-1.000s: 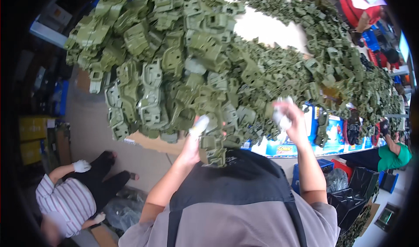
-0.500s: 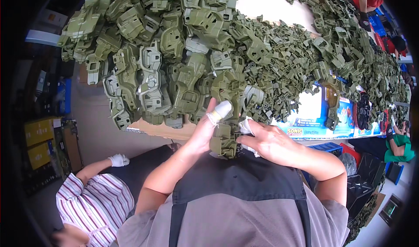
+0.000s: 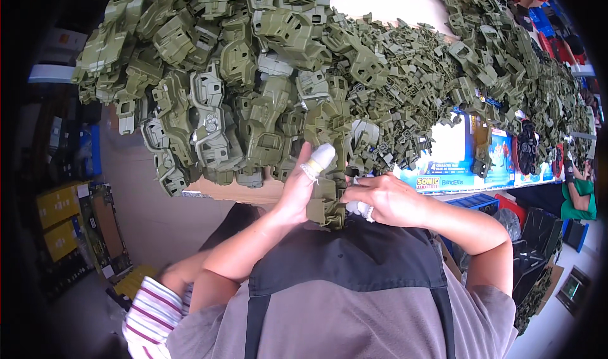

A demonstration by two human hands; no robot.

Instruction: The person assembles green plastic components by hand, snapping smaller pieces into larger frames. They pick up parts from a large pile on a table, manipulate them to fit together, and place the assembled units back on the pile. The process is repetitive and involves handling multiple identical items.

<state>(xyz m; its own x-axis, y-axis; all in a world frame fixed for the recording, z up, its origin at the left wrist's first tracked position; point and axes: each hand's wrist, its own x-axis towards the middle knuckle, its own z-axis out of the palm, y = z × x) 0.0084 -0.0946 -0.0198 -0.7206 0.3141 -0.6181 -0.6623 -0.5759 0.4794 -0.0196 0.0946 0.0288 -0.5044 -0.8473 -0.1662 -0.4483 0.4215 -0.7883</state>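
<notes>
An olive-green plastic toy vehicle body (image 3: 325,212) is held upright against the front of my dark apron. My left hand (image 3: 296,191) grips its left side, the thumb raised in a white finger cover. On the body's right edge, my right hand (image 3: 396,200) has its fingers curled in and pressed together. White covers show on some of those fingers too. Whatever lies between the right fingertips is hidden. Just beyond, more green vehicle bodies (image 3: 263,140) lie heaped at the table's near edge.
Small green plastic parts (image 3: 402,86) form a wide pile across the table. A blue printed box (image 3: 449,169) sits at the near right edge. Close on my left is a person's striped sleeve (image 3: 155,314). Blue crates (image 3: 475,202) and a black bin (image 3: 538,232) stand at the right.
The right hand's fingers have curled in more tightly at the body's edge. The person in stripes has come closer to my left arm. The view has shifted slightly.
</notes>
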